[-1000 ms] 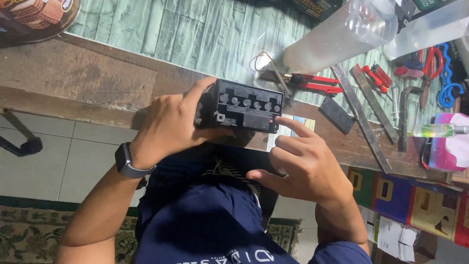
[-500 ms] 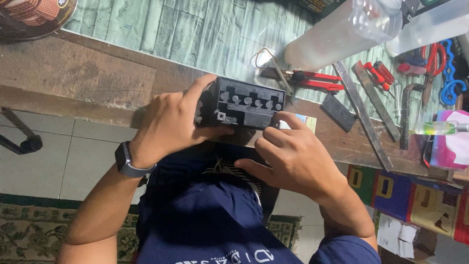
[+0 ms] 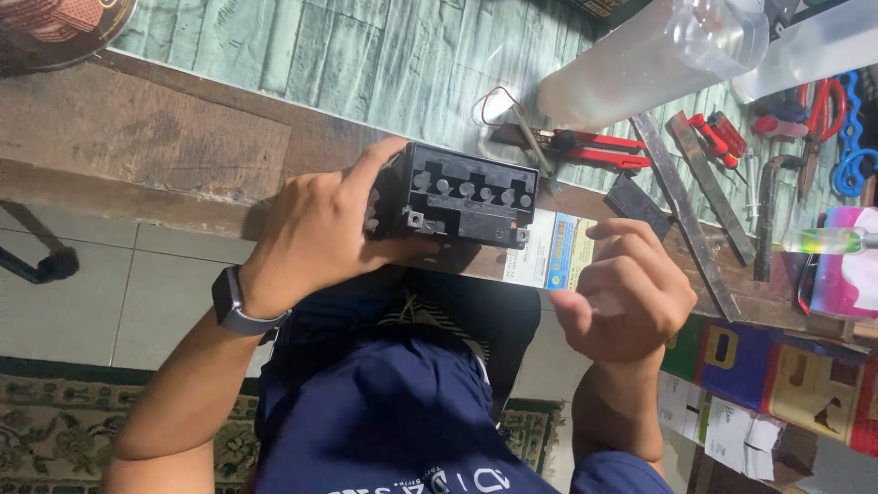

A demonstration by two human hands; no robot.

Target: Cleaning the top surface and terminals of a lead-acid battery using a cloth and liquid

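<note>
Left hand (image 3: 315,229): wrapped around the left end of a black battery (image 3: 466,197), thumb over the far edge, fingers beneath; dark smartwatch (image 3: 236,306) on the wrist. The battery sits at the near edge of the workbench (image 3: 165,155), above the lap, its face with a row of round caps and two corner terminals turned up to the camera.

Right hand (image 3: 626,293): apart from the battery, just right of it, fingers curled loosely inward, holding nothing that shows.

Between the two: a white, blue and yellow printed card (image 3: 558,252), partly under the battery.

Farther right on the bench: red-handled pliers (image 3: 585,144), a flat black block (image 3: 637,203), two long metal bars (image 3: 690,197), red screwdrivers (image 3: 718,133), a dark L-shaped wrench (image 3: 768,215), scissors (image 3: 823,101), a pink cup (image 3: 846,265).

Far side: two translucent plastic bottles (image 3: 649,59) lying across a green patterned mat (image 3: 366,55).

Surface: worn brown wood. Below: pale floor tiles (image 3: 137,302), patterned rug (image 3: 55,421), colourful boxes (image 3: 786,366) under the bench at right.
</note>
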